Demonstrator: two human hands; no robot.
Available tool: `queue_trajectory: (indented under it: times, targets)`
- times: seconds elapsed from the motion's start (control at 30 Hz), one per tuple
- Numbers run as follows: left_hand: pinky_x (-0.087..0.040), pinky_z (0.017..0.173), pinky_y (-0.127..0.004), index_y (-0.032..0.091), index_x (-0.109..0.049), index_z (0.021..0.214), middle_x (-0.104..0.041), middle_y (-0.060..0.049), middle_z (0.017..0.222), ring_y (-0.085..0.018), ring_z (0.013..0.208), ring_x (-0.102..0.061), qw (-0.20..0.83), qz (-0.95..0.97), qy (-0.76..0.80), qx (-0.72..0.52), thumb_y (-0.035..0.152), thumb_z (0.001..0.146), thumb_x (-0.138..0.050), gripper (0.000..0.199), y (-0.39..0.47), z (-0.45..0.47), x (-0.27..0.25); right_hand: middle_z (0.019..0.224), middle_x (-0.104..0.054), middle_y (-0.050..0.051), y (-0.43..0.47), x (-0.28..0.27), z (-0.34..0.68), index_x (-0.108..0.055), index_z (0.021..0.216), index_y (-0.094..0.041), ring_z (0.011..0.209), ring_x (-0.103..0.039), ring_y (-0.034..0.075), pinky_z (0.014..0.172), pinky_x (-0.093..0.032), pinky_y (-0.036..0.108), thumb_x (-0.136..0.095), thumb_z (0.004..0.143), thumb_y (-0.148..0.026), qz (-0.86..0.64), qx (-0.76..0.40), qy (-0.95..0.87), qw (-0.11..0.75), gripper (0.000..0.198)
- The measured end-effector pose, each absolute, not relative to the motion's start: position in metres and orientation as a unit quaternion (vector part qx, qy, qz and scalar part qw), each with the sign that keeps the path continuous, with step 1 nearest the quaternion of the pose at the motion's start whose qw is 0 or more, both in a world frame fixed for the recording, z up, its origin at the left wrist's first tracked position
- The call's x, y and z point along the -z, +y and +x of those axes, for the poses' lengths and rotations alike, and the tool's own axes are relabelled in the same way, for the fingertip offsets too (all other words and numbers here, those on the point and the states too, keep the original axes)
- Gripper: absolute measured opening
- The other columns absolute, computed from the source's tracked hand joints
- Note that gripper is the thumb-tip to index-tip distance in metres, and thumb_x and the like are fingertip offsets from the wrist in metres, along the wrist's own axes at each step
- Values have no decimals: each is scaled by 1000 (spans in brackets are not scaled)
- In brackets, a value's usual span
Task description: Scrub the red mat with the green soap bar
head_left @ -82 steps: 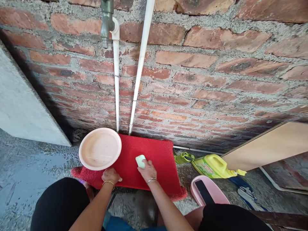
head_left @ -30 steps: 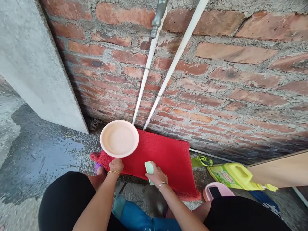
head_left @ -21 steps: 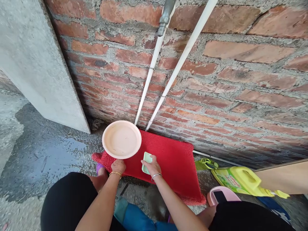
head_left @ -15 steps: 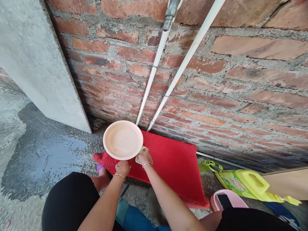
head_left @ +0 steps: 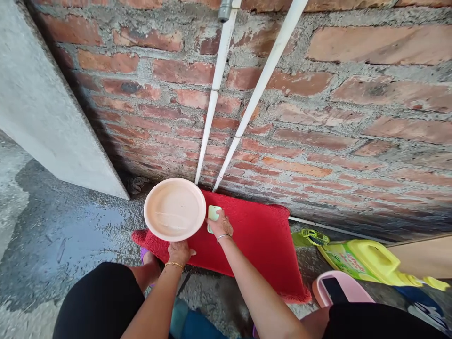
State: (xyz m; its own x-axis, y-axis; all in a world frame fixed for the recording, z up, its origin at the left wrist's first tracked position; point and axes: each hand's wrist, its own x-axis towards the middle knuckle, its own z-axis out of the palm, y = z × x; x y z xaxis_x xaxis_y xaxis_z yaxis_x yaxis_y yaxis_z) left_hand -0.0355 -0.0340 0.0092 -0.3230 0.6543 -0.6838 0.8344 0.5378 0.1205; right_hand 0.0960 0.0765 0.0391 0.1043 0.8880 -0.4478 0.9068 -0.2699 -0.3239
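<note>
My left hand [head_left: 179,253] is at the near edge of a pale pink basin [head_left: 174,209], its fingers going out of sight under the basin and the thumb showing at the side. A little water seems to lie in the basin, which is over the left part of a red shaggy mat [head_left: 254,235]. Just right of the basin, my right hand [head_left: 222,224] grips a pale green, flat scrub brush [head_left: 213,214] against the mat. Its underside is hidden.
A brick wall [head_left: 296,127] with two white pipes [head_left: 243,122] rises behind the mat. A grey slab [head_left: 63,113] leans at left, beside wet concrete [head_left: 81,221]. To the right are a yellow detergent jug [head_left: 367,261] and a pink container [head_left: 348,282] with a dark phone-like rectangle.
The basin has shifted slightly left, and my left hand has slid further under its edge. My right hand and the brush have moved away from the basin to the right.
</note>
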Motion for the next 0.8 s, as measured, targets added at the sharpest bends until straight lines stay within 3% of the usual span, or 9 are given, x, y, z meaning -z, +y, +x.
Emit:
queue_trajectory:
  times: [0.2, 0.37, 0.6, 0.7, 0.8]
  targets:
    - [-43, 101, -41, 20, -54, 132, -50, -16, 142, -33, 130, -46, 325, 473, 806, 144, 49, 75, -68, 66, -36, -33, -8, 119, -55, 6, 95, -32, 73, -47, 123, -32, 102, -62, 21, 79, -45, 32, -56, 81, -35, 707, 319, 631, 34, 43]
    - [-47, 94, -40, 17, -57, 128, -55, -20, 135, -36, 124, -51, 308, 496, 799, 144, 45, 74, -70, 61, -35, -28, -9, 118, -53, 6, 96, -29, 125, -49, 123, -31, 106, -59, 23, 83, -45, 33, -65, 74, -47, 716, 290, 634, 36, 54]
    - [-49, 91, -41, 22, -45, 141, -61, -18, 126, -35, 121, -53, 226, 544, 799, 119, 32, 78, -68, 68, -46, -11, -6, 108, -56, 7, 82, -32, 256, -50, 124, -27, 95, -63, 22, 80, -46, 32, -57, 81, -53, 826, 233, 513, 13, 51]
    - [-48, 91, -46, 22, -46, 141, -59, -19, 128, -35, 119, -53, 148, 582, 790, 126, 32, 80, -65, 65, -52, -2, -5, 104, -57, 5, 68, -36, 261, -52, 120, -27, 87, -63, 19, 78, -46, 31, -59, 79, -52, 837, 219, 502, -6, 48]
    - [-48, 90, -49, 25, -44, 142, -50, -20, 139, -36, 124, -48, 99, 614, 774, 117, 43, 81, -63, 66, -58, 5, 0, 109, -57, 5, 49, -40, 221, -54, 121, -27, 93, -62, 19, 78, -45, 29, -63, 78, -47, 789, 235, 568, -13, 48]
